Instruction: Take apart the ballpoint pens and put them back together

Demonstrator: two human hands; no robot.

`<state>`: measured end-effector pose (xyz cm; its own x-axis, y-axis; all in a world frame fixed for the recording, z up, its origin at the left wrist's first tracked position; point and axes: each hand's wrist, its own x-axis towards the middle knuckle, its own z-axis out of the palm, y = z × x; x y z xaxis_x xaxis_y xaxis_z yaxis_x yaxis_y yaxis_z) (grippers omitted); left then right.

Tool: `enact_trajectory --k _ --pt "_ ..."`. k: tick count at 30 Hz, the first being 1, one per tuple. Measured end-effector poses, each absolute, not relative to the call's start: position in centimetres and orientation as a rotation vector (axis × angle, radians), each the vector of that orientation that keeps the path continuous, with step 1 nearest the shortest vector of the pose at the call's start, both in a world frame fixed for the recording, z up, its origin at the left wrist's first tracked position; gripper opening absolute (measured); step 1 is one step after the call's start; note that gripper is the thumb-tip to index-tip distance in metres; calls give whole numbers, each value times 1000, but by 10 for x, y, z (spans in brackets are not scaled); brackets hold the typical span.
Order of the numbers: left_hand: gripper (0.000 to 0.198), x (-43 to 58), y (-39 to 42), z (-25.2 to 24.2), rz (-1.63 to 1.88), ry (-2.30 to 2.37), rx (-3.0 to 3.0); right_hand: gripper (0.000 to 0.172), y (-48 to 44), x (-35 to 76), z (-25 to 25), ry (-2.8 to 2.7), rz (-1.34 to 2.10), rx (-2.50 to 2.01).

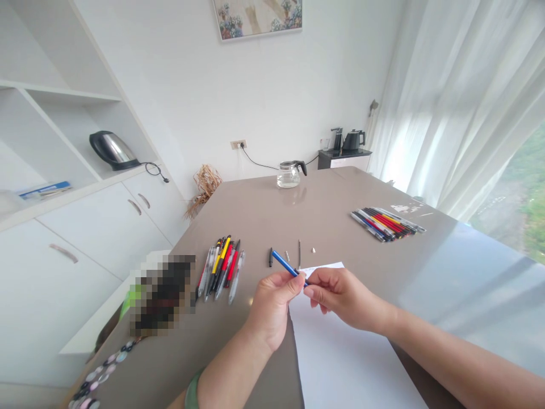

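Note:
A blue pen barrel (284,263) slants up and to the left between my two hands, over the top edge of a white sheet of paper (340,346). My left hand (276,301) is closed round its middle, thumb on top. At the lower end, my right hand (332,292) pinches it, and the fingers hide that end. Just beyond my hands lie small pen parts: a black tip piece (270,257), a spring (286,256), a thin dark refill (299,253) and a small white piece (314,250).
Several pens (221,267) lie in a group at the left, and another row of pens (385,223) at the right. A glass pot (288,175) stands at the table's far end. White scraps (406,208) lie near the right edge. A beaded strand (104,369) is at the lower left.

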<state>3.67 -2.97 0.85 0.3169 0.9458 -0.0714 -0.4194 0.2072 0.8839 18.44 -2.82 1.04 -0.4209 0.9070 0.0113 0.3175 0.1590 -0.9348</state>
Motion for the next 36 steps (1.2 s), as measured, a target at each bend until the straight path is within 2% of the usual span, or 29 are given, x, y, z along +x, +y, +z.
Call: enact_trajectory --k 9,14,30,32,36 --pt "16 41 -28 0 1146 886 774 25 -31 183 18 -2071 752 -1343" --pt "16 42 -27 0 1218 867 750 26 -31 178 11 -2091 592 -1394" --pt "16 41 -29 -2 1255 792 887 14 -30 181 8 -1908 1062 -1233" --pt "16 42 -29 -3 1252 811 899 13 -30 182 7 -1942 992 -1244" --pt "15 43 -29 -3 1248 831 918 18 -29 181 2 -2020 624 -1316"
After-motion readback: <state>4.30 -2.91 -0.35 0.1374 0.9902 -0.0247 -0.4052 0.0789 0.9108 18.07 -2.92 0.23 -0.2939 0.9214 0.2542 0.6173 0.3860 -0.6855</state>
